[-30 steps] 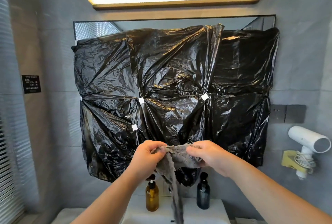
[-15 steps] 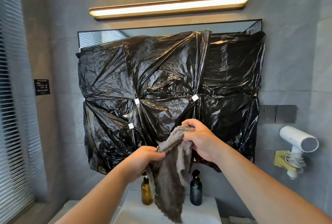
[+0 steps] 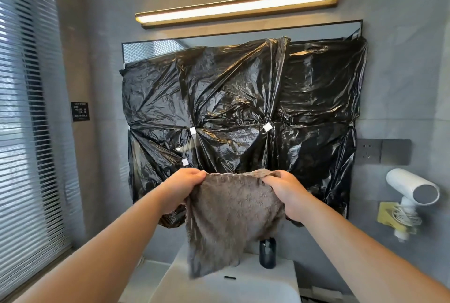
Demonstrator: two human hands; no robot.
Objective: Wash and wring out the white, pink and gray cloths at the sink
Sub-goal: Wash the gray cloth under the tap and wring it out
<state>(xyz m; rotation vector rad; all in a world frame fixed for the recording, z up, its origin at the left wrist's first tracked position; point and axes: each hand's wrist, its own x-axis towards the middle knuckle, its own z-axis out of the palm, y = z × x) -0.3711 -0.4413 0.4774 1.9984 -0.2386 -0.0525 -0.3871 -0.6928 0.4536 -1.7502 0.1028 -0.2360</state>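
gray cloth [image 3: 231, 217] between left hand [image 3: 181, 188] and right hand [image 3: 285, 195], above sink [image 3: 286, 277]

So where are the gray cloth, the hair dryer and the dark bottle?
gray cloth [image 3: 233, 212], head view, middle of the hanging fabric.
hair dryer [image 3: 409, 186], head view, on its white barrel.
dark bottle [image 3: 267, 254], head view, on its body.

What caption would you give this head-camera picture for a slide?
Left hand and right hand hold the gray cloth spread open above the white sink.
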